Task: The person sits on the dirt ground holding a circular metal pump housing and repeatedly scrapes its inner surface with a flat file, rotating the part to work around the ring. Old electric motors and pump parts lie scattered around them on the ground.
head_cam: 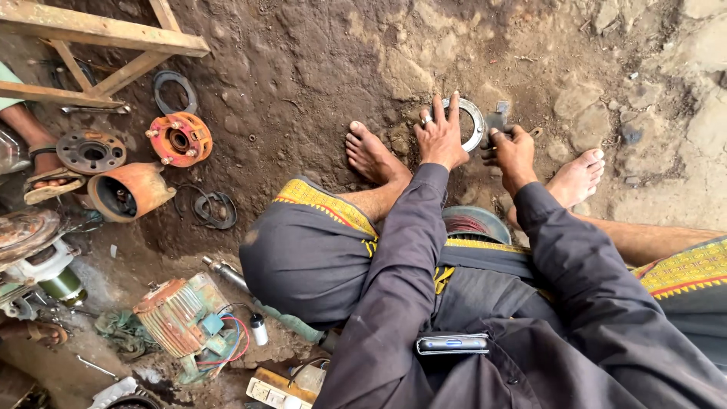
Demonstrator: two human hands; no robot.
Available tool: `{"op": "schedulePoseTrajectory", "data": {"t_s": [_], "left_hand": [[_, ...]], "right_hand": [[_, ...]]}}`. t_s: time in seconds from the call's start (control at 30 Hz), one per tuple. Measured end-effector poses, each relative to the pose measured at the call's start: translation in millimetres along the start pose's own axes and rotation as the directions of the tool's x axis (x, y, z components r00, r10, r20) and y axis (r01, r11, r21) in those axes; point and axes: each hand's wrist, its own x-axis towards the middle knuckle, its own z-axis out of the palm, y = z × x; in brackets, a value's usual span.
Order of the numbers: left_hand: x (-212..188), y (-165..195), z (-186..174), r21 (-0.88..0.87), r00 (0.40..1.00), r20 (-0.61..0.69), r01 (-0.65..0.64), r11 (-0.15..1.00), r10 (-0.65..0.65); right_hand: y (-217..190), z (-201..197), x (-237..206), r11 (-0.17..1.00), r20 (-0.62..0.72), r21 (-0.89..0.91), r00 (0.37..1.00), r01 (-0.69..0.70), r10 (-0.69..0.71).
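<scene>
Bare dirt ground between my feet: my left hand (441,136) presses open-fingered on the metal ring (471,121), my right hand (512,150) grips a dark tool (496,121) that might slip onto fingers.

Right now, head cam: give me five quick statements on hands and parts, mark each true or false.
1. The left hand rests on a metal ring lying on the dirt. True.
2. The right hand is empty. False: it grips a dark tool beside the ring.
3. The person wears shoes. False: both feet are bare.
4. An orange flanged hub lies to the left. True.
5. The finned motor sits on the wooden frame. False: it is on the ground.
</scene>
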Motion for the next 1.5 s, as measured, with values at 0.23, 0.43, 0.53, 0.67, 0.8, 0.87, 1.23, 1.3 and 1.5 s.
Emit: {"op": "schedulePoseTrajectory", "data": {"t_s": [0.23, 0.43, 0.53, 0.67, 0.8, 0.87, 1.23, 1.3, 1.5], "left_hand": [[-1, -9, -3, -0.061, 0.992, 0.124, 0.034, 0.998, -0.026], [-2, -12, -4, -0.037, 0.991, 0.131, 0.017, 0.999, -0.012], [-1, -13, -4, -0.013, 0.993, 0.117, -0.007, 1.000, 0.008], [2, -14, -4, -0.005, 0.990, 0.144, -0.011, 1.000, 0.012], [3, -14, -1, 0.004, 0.989, 0.144, -0.016, 1.000, 0.015], [3, -14, 0, 0.000, 0.988, 0.153, -0.018, 1.000, 0.018], [8, -17, 8, 0.052, 0.988, 0.153, -0.042, 0.998, 0.034], [8, -18, 8, 0.045, 0.988, 0.152, -0.048, 0.998, 0.041], [5, -18, 8, 0.068, 0.992, 0.113, -0.059, 0.996, 0.051]], "right_hand": [[-7, 6, -4, 1.000, -0.022, 0.007, 0.999, -0.024, 0.024], [-1, 11, -5, 0.971, -0.059, -0.239, 0.998, 0.006, -0.021], [0, 15, -5, 0.921, -0.087, -0.383, 0.990, 0.072, -0.113], [-3, 16, -4, 0.882, -0.050, -0.437, 0.974, 0.176, -0.219], [-9, 17, -3, 0.859, -0.037, -0.485, 0.977, 0.165, -0.209], [-8, 16, -4, 0.876, -0.048, -0.465, 0.985, 0.126, -0.167], [12, 9, 6, 0.729, 0.037, -0.621, 0.940, 0.288, -0.340], [15, 10, 5, 0.655, 0.038, -0.662, 0.889, 0.364, -0.456], [19, 14, 0, 0.577, 0.040, -0.742, 0.882, 0.341, -0.470]]}}
